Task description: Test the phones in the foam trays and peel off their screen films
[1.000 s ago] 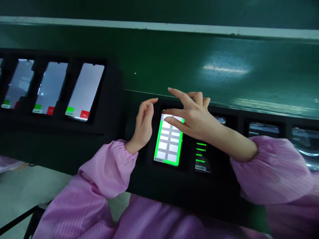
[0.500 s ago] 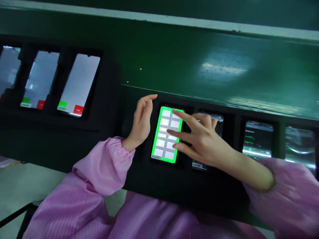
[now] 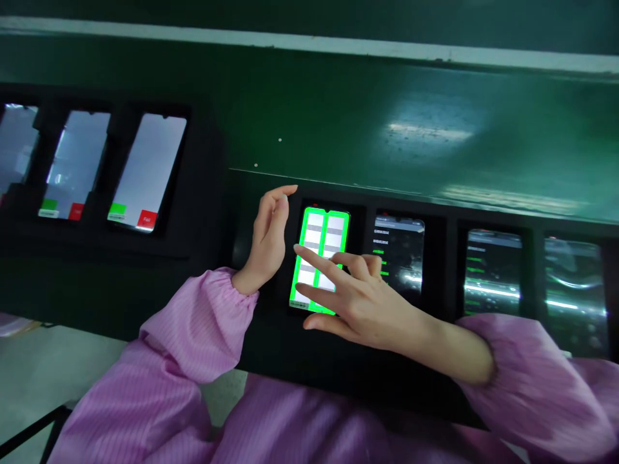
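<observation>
Apparently the black tray [image 3: 449, 258] steadies the lit phone [image 3: 323, 241] near its left end — no grip needed: my right hand [image 3: 358, 303] fans its fingers over it, my left hand [image 3: 267, 240] curls loosely, empty, at that end.

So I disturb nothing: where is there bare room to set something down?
The green tabletop between the pale strip and the black trays looks bare but for tiny specks. Crowded: the lit phone, right hand over it, left hand beside it.
</observation>
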`<state>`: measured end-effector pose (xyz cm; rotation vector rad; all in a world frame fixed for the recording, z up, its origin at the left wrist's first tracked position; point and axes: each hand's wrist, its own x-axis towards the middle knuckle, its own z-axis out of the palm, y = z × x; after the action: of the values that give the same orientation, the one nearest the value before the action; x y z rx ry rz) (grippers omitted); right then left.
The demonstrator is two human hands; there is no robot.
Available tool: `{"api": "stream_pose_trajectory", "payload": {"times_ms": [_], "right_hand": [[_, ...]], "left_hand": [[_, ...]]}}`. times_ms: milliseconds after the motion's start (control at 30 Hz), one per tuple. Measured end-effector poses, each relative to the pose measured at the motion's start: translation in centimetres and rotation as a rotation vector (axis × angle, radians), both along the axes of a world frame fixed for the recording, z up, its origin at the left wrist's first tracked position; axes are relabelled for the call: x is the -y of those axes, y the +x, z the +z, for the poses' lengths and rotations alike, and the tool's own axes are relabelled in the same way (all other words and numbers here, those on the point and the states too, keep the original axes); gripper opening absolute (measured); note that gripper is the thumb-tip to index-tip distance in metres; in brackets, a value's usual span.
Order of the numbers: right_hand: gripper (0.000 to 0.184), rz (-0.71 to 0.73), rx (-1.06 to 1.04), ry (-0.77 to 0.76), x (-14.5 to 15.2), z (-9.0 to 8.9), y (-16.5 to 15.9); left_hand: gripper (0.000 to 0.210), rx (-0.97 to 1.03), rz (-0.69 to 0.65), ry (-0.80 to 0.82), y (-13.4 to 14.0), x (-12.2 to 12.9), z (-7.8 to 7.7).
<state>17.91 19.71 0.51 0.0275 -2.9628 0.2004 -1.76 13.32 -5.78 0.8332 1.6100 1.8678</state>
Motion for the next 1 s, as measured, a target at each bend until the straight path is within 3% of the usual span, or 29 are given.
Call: {"api": "stream_pose_trajectory", "payload": {"times_ms": [167,300,433,600,867,1000], "right_hand": [[0.051,0.028,0.025,0.02,-0.9,0.3,1.3],[0.052,-0.006,0.031,0.03,-1.9,0.9,4.2],[0.049,-0.061,0.021,0.068,-2.9,1.0,4.8],[0.053,-0.085,0.002,0.065,-3.4,0.7,3.1],[0.051,-0.014,-0.004,0.046,-2.2,0.0,-2.2],[0.051,-0.051,-0.008,0.033,-3.1,-0.1,-2.2]], "left_hand": [[0.04,-0.004,0.008,-0.024,0.1,0.2,0.1],[0.038,0.01,-0.011,-0.018,0.2,0.2,0.2],[0.038,0.018,0.006,-0.016,0.2,0.1,0.2],[0.039,0.016,-0.001,-0.034,0.2,0.2,0.1],[0.04,-0.038,0.014,-0.035,0.1,0.2,0.5],[0.041,-0.021,0.006,-0.028,0.1,0.2,0.3]]}}
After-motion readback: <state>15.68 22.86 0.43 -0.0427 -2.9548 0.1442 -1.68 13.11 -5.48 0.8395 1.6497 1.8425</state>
